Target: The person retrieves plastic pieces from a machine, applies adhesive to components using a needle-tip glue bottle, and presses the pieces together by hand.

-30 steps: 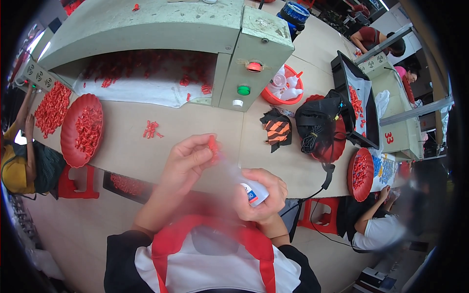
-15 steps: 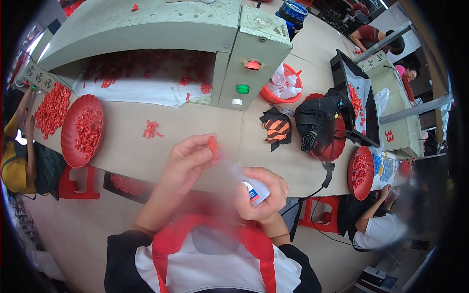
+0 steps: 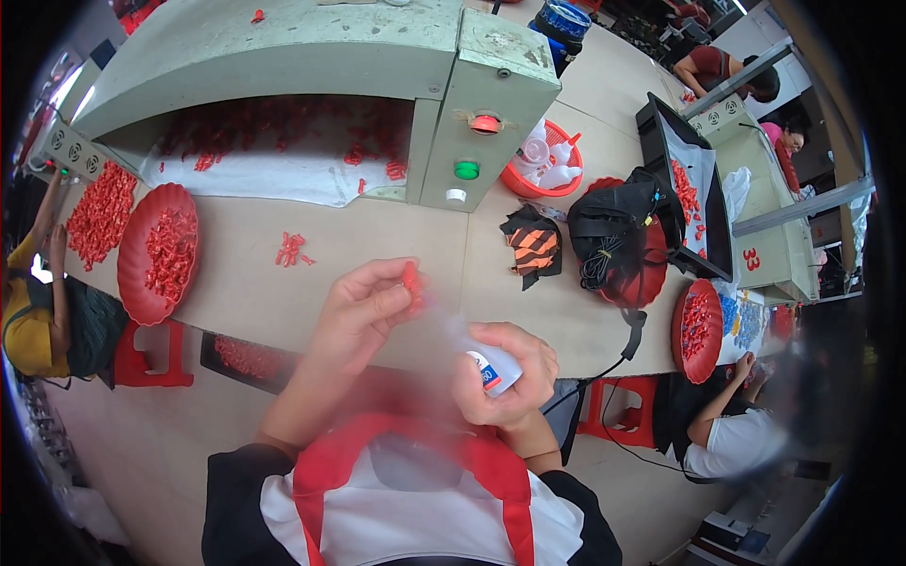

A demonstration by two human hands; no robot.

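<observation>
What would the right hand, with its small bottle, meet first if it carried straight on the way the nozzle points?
Most likely the small red piece pinched in the left hand: the bottle in the right hand points up-left at it. The gap between them is blurred.

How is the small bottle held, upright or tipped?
Tipped: the bottle in the right hand slants, nozzle toward the red piece.

The left hand (image 3: 363,307) is raised at the centre of the frame, its forearm running down and left toward the lower edge, with thumb and fingertips (image 3: 408,281) pinched together at its upper right. The right hand (image 3: 505,373) sits lower and just right of centre, curled into a loose fist with the knuckles up, its wrist bent back toward the chest.
</observation>
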